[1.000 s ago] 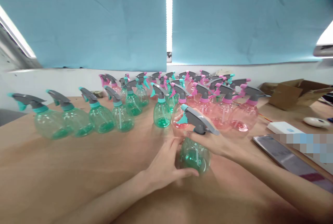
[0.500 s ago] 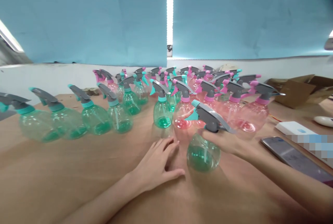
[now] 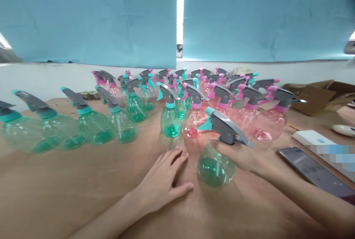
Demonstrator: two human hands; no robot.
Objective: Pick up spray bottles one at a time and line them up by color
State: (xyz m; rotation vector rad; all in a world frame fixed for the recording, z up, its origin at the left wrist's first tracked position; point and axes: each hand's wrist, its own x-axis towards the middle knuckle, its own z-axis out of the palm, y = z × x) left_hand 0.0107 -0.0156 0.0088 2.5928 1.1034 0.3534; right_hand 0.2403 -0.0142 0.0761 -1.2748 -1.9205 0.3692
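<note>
Green spray bottle (image 3: 212,172), long axis upright over the bench (image 3: 83,179), has its neck wrapped by my right hand (image 3: 240,154); I see my left hand (image 3: 161,181) spread just left, not touching it.

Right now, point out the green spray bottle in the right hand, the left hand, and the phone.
Green spray bottle (image 3: 211,169): head view, on the front of its clear body.
Left hand (image 3: 163,180): head view, on the back of the hand.
Phone (image 3: 311,169): head view, on its screen.
</note>
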